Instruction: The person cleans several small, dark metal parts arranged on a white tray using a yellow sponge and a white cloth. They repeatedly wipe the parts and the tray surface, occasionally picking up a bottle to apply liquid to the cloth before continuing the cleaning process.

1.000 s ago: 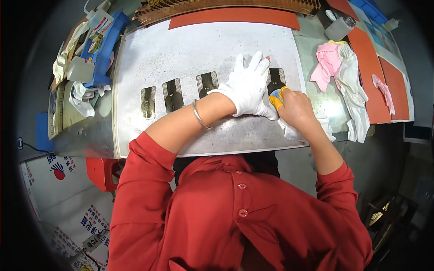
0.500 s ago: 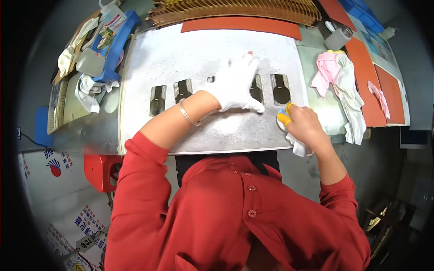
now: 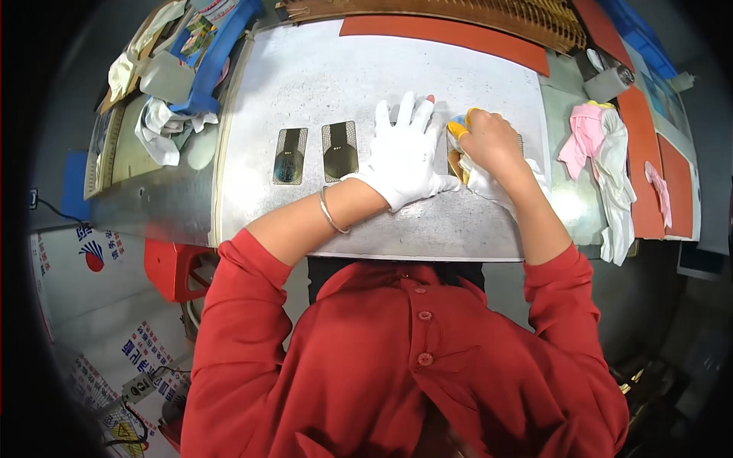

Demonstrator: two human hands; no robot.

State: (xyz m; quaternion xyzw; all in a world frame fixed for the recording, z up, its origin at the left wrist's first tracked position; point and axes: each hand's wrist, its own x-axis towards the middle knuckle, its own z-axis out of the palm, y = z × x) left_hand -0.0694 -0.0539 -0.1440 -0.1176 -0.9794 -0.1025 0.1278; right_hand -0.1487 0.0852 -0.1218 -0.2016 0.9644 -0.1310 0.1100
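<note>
My left hand (image 3: 408,155), in a white glove with one bare fingertip, lies flat with its fingers spread on a pale metal sheet (image 3: 305,84). A dark edge of a small plate peeks out between its fingers. My right hand (image 3: 492,145), wearing yellow finger covers, is closed on a white cloth (image 3: 491,185) and presses it over another small plate, mostly hidden beneath hand and cloth. To the left of the glove lie two dark, patterned rectangular plates, a nearer one (image 3: 340,149) and an outer one (image 3: 290,156).
A blue tray (image 3: 200,99) with a white container (image 3: 166,78) and cloths (image 3: 162,130) stands at left. Pink and white gloves (image 3: 603,145) hang over the right side, near a bottle (image 3: 609,84). A wooden slotted rack (image 3: 473,17) and an orange strip (image 3: 450,42) lie at the back.
My right hand has moved left and forward with the cloth, from the sheet's front right onto a plate. My left hand stays flat on the sheet. The whole view has shifted slightly.
</note>
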